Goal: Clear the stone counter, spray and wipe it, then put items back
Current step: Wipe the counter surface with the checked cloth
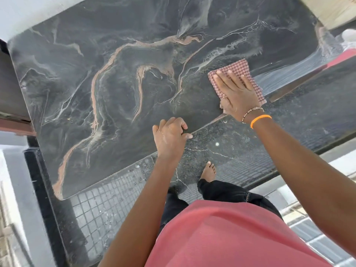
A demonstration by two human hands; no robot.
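Note:
The dark stone counter (115, 83) with pale and rust-coloured veins fills the upper half of the view and carries no items. A pink checked cloth (238, 69) lies flat on its right part. My right hand (236, 91) presses on the cloth with straight, spread fingers. My left hand (169, 135) rests on the counter's front edge, fingers curled over the rim, thumb along the edge. A wet sheen shows on the stone right of the cloth.
Below the counter lies a glossy dark floor (221, 149) with a bare foot (209, 171) on it. A brown cabinet side (11, 89) stands at the left. A white object (349, 38) and a red surface sit at the far right edge.

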